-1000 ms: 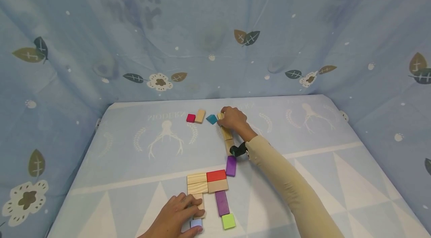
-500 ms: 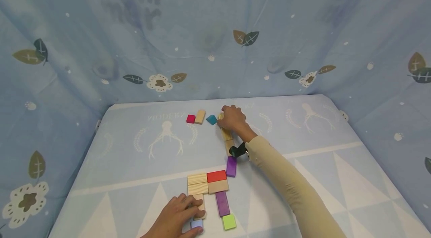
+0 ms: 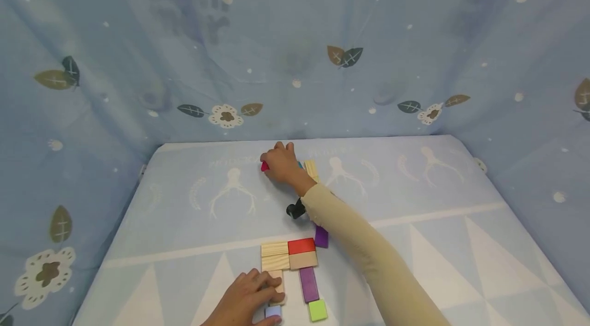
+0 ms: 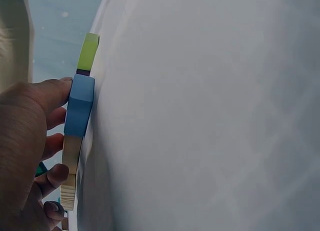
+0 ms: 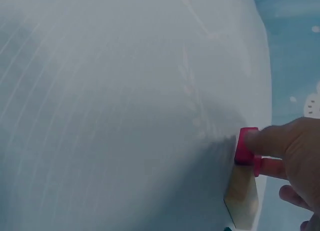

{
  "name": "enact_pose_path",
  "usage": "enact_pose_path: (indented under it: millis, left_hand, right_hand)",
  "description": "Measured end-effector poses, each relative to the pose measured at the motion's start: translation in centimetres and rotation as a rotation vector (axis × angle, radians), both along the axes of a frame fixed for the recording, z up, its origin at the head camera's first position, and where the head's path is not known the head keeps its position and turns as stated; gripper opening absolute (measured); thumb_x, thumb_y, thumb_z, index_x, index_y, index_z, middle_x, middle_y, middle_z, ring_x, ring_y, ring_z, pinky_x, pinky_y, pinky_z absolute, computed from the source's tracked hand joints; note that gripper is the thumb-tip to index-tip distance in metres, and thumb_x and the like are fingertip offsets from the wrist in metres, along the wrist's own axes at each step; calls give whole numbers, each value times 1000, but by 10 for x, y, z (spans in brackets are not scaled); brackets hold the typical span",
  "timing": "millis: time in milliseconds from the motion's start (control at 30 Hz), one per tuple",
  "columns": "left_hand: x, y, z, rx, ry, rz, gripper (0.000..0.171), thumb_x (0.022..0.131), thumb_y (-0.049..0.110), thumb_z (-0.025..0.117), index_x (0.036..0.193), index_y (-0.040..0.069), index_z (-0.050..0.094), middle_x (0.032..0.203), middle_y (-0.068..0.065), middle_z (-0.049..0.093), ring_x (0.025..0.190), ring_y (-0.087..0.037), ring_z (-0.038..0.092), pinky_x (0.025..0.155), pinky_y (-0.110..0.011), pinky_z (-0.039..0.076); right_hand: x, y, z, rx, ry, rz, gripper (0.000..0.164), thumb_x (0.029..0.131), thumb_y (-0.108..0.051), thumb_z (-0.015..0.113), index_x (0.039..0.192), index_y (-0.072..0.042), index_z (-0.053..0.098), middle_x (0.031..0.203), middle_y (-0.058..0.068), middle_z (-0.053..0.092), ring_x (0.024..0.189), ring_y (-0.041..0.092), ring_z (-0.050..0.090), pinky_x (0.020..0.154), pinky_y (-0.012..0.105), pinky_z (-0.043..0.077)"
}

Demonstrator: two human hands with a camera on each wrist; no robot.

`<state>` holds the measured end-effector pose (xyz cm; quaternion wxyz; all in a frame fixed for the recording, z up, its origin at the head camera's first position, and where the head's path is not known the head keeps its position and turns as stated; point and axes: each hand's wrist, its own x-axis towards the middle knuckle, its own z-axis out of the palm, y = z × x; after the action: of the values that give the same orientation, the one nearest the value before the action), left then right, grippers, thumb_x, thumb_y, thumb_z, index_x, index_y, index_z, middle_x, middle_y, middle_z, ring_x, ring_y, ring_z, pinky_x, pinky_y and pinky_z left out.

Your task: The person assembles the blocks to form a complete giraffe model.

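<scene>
At the back of the table, my right hand [image 3: 282,164] pinches a small red block [image 5: 245,147] between thumb and finger. Touching that block in the right wrist view is a plain wooden block [image 5: 242,196]. My left hand [image 3: 244,295] rests at the front, its thumb by a light blue block [image 4: 80,106] and its fingertips on a wooden block [image 3: 276,280]. Just beyond lie striped wooden blocks [image 3: 275,256], a red rectangular block [image 3: 301,246] and a tan block [image 3: 303,260]. A purple block [image 3: 309,285] and a lime green block [image 3: 317,310] continue toward me.
Another purple block [image 3: 321,237] sits partly under the right sleeve [image 3: 364,249], which hides more of the row. Past the wrist show a striped wooden block [image 3: 311,169] and a sliver of teal block [image 3: 300,164]. A patterned blue cloth [image 3: 295,100] hangs behind the table.
My right hand has left the far end of the wooden row and moved left over the teal block to the small red block. The left hand stays put; the head view shifts slightly.
</scene>
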<state>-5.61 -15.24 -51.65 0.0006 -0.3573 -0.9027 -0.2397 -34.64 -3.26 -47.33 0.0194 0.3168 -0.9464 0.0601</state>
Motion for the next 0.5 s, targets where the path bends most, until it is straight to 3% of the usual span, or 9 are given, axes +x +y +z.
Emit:
enact_pose_path:
  millis: [133,233,367,500]
  left_hand:
    - [0,1,-2,10,19,-1,26,92,50,64,103,28,72,113,8,60,89,-5,48,65,-17,31]
    - [0,1,-2,4,-1,-3,27,93,51,62,103,28,72,113,8,60,88,-5,47,65,-17,31]
    - [-1,1,-3,33,57,-13,23,92,47,65,102,28,71,113,8,60,88,-5,48,65,-17,31]
    - [-1,-1,-5,62,99,-15,21,91,45,67,101,27,71,113,8,60,89,-6,48,65,-17,31]
  right_hand:
    - [-1,-3,-2,-14,43,-2,32,85,-29,76,116,-25,72,103,-4,69,103,20,47,85,44,27]
    - [-6,6,5,-106,81,-45,36,86,-34,73,121,-26,69,109,-3,67,100,20,51,83,43,30]
    - [-20,33,16,-238,113,-174,35,88,-34,66,121,-23,69,109,2,66,95,24,57,77,41,37]
    - [-32,61,13,-296,7,-355,30,89,-33,66,114,-17,71,104,4,65,94,23,57,80,42,40]
